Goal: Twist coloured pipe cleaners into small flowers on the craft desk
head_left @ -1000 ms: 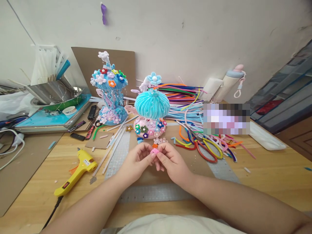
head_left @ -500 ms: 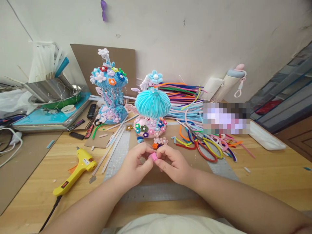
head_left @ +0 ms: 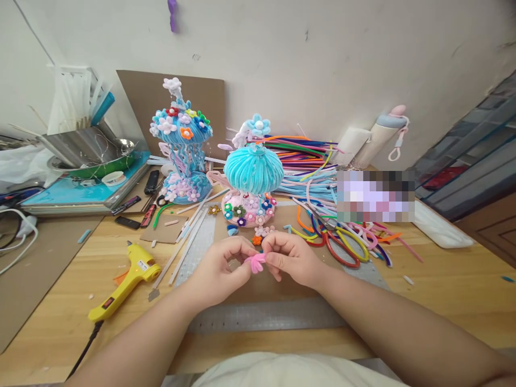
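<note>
Between my two hands is a small pink pipe-cleaner piece (head_left: pixel 257 263), bent into petal-like loops. My left hand (head_left: pixel 223 271) pinches its left side between thumb and fingers. The thumb and forefinger of my right hand (head_left: pixel 292 260) grip its right end. Just beyond my fingertips lie small pipe-cleaner flowers (head_left: pixel 258 239), orange and pale pink. Behind them stands a jellyfish-like ornament with a turquoise cap (head_left: pixel 253 171) over a pink base (head_left: pixel 229 219) covered in little flowers. A taller blue flowered ornament (head_left: pixel 186 134) stands to its left.
A yellow glue gun (head_left: pixel 124 282) lies left of my arm, its cord trailing forward. Scissors with red and yellow handles (head_left: pixel 342 250) rest on the right among loose pipe cleaners. Bundled pipe cleaners (head_left: pixel 298 156) lie behind. A metal pot (head_left: pixel 83 148) stands at back left.
The pink piece has been turned and spread, so its loops now show below my fingers. My right hand has shifted slightly up and its fingers have opened out somewhat around the pinch.
</note>
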Tool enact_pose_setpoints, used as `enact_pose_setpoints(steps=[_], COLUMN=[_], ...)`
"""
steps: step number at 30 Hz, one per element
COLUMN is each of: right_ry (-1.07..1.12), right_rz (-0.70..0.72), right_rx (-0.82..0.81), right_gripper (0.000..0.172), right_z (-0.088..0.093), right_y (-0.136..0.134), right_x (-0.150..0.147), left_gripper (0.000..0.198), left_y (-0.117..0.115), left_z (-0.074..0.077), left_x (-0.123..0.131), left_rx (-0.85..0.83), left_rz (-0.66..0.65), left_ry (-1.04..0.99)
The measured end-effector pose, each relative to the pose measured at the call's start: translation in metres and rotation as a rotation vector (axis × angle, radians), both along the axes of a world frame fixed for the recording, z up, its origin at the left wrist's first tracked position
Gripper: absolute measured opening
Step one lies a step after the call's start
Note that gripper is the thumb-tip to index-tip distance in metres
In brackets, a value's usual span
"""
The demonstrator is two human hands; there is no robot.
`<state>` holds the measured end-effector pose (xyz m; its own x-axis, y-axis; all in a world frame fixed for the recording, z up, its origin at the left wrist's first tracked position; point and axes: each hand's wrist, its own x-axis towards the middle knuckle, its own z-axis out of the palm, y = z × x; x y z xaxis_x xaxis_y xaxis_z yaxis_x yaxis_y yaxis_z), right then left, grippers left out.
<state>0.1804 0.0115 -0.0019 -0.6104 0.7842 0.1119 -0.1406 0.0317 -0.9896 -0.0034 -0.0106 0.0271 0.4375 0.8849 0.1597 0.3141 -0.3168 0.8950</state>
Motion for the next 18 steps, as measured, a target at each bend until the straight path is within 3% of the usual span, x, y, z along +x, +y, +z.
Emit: enact_pose_setpoints(steps=[6, 18], right_ry=[-0.049, -0.340], right_rz=[-0.001, -0.173], right_rx=[-0.011, 0.424], right_gripper=[0.019, 0.008], right_z=[0.001, -0.004], right_y=[0.002, -0.006], right_x=[-0.001, -0.005], left_gripper=[0.011, 0.012], left_y=[0.002, 0.003], left_z=[-0.001, -0.010], left_x=[0.001, 0.003], left_rx=[0.001, -0.117], left_rz=[0.058, 0.132], left_ry=[0.032, 0.031])
